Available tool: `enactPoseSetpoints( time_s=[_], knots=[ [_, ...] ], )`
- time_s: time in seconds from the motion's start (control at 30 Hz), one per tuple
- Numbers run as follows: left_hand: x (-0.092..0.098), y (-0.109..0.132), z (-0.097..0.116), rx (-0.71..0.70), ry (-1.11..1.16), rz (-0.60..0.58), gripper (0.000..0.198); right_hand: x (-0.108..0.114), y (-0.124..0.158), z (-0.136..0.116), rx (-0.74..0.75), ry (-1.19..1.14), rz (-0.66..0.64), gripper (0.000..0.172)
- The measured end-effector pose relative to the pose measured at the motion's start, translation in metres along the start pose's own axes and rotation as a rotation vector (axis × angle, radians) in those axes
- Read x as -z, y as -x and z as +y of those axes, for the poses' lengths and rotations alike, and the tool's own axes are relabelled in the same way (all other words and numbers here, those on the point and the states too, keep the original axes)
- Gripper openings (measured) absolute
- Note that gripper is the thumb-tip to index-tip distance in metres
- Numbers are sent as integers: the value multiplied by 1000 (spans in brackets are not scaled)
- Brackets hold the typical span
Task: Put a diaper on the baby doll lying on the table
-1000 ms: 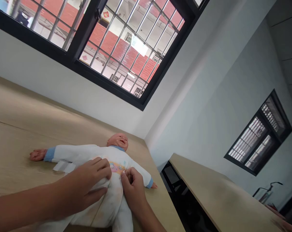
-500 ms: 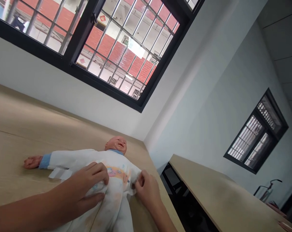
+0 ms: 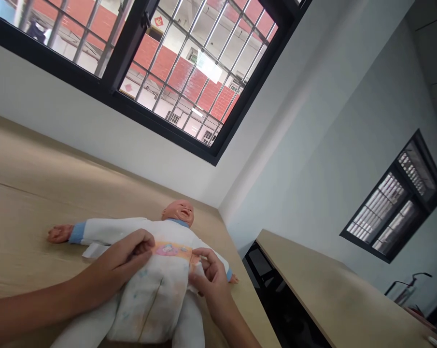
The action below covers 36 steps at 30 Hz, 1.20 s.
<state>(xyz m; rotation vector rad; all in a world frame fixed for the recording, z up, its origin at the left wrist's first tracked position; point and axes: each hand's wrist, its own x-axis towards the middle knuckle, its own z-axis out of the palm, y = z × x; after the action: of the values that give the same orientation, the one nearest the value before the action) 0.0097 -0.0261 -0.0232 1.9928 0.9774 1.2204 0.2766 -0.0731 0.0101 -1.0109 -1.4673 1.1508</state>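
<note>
A baby doll (image 3: 177, 212) lies on its back on the tan table, its arms spread, in white clothes with blue cuffs. A white diaper (image 3: 156, 290) with an orange and pink printed waistband is around its hips, over the clothes. My left hand (image 3: 133, 253) is closed on the left end of the waistband, fingers curled and partly hidden. At the opposite side, my right hand (image 3: 209, 273) pinches the diaper's edge between thumb and fingers. A white diaper tab (image 3: 94, 251) sticks out beneath the doll, beside my left forearm.
The tan table (image 3: 22, 203) meets the wall below a barred window (image 3: 189, 72). To the right, past a dark gap, stands a second tan table (image 3: 312, 270). A dark metal frame with a curved handle (image 3: 408, 287) is behind it at far right.
My left hand has moved up to the waistband's end. My right hand has shifted down and inward from the doll's sleeve area onto the diaper edge, uncovering the doll's arm. The view has shifted slightly.
</note>
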Motion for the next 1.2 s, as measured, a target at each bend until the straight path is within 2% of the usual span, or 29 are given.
enactPoseSetpoints(
  time_s=[0.13, 0.23, 0.3, 0.4, 0.53, 0.63, 0.73, 0.83, 0.9, 0.97, 1.03, 1.1, 1.13, 1.2],
  knots=[
    [4, -7, -20, 91, 83, 52, 37, -5, 10, -14, -40, -107, -191, 43],
    [3, -13, -33, 103, 119, 65, 33, -3, 14, -22, -69, -122, -350, 35],
    [2, -15, -39, 97, 113, 55, 30, 2, 13, -23, -58, -157, -401, 34],
    [1, -15, -42, 86, 83, 49, 28, 8, 10, -17, -91, -194, -346, 32],
    [2, -14, -43, 68, 37, 25, 28, 6, 7, -9, -128, -184, -155, 59],
    [2, -16, -45, 57, 25, 2, 27, 0, 8, -11, -104, -311, -129, 68],
    [2, -17, -46, 46, 30, -19, 24, -2, 13, -14, -97, -350, -302, 54],
    [3, -17, -44, 45, 37, -35, 20, -1, 17, -14, -165, -229, -502, 32],
    [4, -16, -41, 45, 32, -38, 22, -1, 17, -14, -193, -193, -505, 28],
    [5, -15, -39, 45, 24, -37, 26, -2, 17, -15, -194, -208, -403, 43],
    [5, -15, -40, 53, 21, -26, 29, -5, 17, -17, -210, -232, -293, 71],
    [5, -17, -45, 69, 26, 0, 29, -8, 18, -20, -247, -215, -246, 89],
    [5, -19, -48, 83, 27, 21, 29, -9, 19, -21, -267, -189, -251, 93],
    [4, -21, -54, 123, 27, 62, 28, -11, 21, -24, -293, -116, -279, 88]
  ],
)
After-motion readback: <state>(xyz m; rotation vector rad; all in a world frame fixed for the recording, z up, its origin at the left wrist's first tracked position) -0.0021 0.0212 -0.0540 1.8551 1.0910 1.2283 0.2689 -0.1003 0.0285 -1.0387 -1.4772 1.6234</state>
